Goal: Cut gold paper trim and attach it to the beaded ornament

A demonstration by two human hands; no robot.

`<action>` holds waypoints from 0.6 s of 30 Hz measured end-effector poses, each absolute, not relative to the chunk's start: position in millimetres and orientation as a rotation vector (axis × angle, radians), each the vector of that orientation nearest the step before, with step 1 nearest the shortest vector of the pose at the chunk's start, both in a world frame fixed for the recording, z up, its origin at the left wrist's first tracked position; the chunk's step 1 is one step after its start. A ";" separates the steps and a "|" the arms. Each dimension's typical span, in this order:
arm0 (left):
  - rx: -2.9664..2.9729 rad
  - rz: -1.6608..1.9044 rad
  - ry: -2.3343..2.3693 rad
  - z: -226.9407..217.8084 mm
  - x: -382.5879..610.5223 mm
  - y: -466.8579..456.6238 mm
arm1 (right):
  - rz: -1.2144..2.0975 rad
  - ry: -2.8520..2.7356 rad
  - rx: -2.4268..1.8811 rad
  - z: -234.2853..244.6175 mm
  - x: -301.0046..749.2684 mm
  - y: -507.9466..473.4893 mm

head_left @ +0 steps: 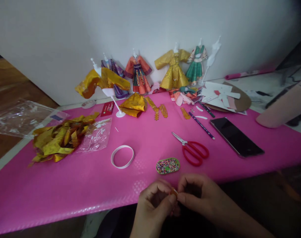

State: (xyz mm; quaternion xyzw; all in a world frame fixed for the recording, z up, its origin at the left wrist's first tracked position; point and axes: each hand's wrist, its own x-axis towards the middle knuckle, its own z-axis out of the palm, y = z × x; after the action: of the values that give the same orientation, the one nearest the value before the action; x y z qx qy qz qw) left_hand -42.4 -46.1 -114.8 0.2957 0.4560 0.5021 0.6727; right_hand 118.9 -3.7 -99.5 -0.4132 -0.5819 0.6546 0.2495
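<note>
Close to my body, just off the table's front edge, my left hand pinches a small golden-orange piece of fabric between thumb and fingers. My right hand meets it from the right, its thumb and forefinger pressed together at the edge of the same piece. The fingers hide most of the fabric. Just beyond my hands lie an oval box of multicoloured beads and red-handled scissors with the blades pointing away to the left. A white ring of tape rests farther left.
Several small dress forms wearing doll robes stand along the wall. Golden scraps lie on a plastic bag at left. Golden cut pieces lie mid-table. A phone, a purple pencil and white paper shapes are at right.
</note>
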 end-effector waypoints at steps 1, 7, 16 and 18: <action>0.681 1.131 1.022 -114.1 -42.7 -45.7 | 1.783 -1.591 -1.119 -99.6 118.9 -3.6; 0.835 1.115 1.087 -104.4 -47.1 -42.0 | 1.745 -1.643 -1.152 -101.0 119.7 -3.7; 0.783 1.079 1.093 -103.5 -43.9 -42.6 | 1.815 -1.561 -1.102 -99.0 119.3 -4.3; 0.778 1.071 1.074 -104.1 -44.0 -42.7 | 1.824 -1.551 -1.098 -100.1 119.6 -4.4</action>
State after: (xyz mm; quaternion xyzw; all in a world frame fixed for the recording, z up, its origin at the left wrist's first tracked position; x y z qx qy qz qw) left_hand -44.0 -42.7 -104.1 0.3437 0.4743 0.4729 0.6582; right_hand 119.6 -4.4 -100.1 -0.4036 -0.5699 0.6703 0.2509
